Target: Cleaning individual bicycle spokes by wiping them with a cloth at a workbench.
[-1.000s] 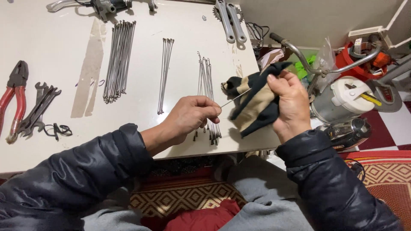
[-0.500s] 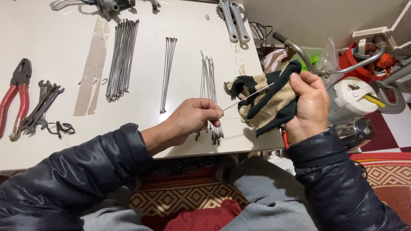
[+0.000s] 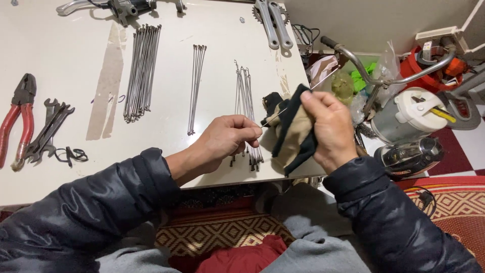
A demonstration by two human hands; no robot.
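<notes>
Spoke (image 3: 275, 116) in hand, thin and grey, sits just in front of the nearest bundle of spokes (image 3: 246, 114) on the white table (image 3: 60, 167), and that bundle serves as the landmark here. The left hand (image 3: 226, 137) is closed, pinching the spoke's near end between thumb and fingertips, directly in front of the bundle and partly over its lower ends. The right hand (image 3: 328, 129), to the right of the bundle and at the table's edge, is closed around a black and tan cloth (image 3: 291, 132) that wraps the spoke's other length, so only a short stretch of bare metal shows between the two hands.

Judging by the layout, the wiping work looks part-way through: one spoke is in the cloth, and three separate groups lie on the table. Which groups are already cleaned I cannot tell (all look the same dull grey).

Left of the landmark bundle lies a smaller set of spokes (image 3: 196, 86), and further left again a large thick bundle (image 3: 141, 71) beside a strip of brownish tape (image 3: 107, 83). Far to the left of the bundle sit red-handled pliers (image 3: 19, 119) and a cluster of dark wrenches (image 3: 48, 130). Beyond the bundle, at the table's far edge, lie two silver crank arms (image 3: 273, 23). To its right, off the table, a curved handlebar (image 3: 384, 76) rises over a cluttered floor.
</notes>
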